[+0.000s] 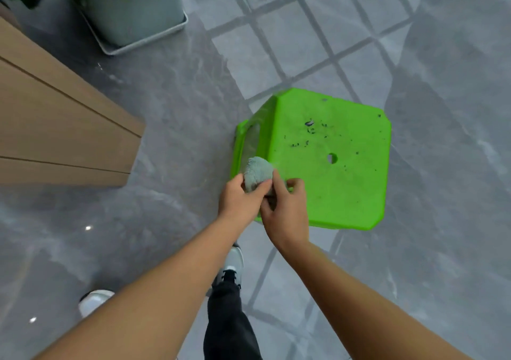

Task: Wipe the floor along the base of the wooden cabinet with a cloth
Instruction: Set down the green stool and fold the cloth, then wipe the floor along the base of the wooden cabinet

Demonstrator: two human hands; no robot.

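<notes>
Head view. Cloth (257, 175): bunched, pinched between left hand (240, 199) and right hand (287, 207), well right of wooden cabinet (63, 127). Cabinet base runs diagonally away toward planter (138, 13); left hand nearer. Green stool (329, 160) behind hands.

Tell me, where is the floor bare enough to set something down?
Bare grey floor lies between the wooden cabinet and the green stool, and right of the stool. It is crowded by the planter and around both hands bunching the cloth.

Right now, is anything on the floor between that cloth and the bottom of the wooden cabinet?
Nothing visible. Both hands hold the cloth beside the green stool; bare floor runs to the cabinet.
</notes>
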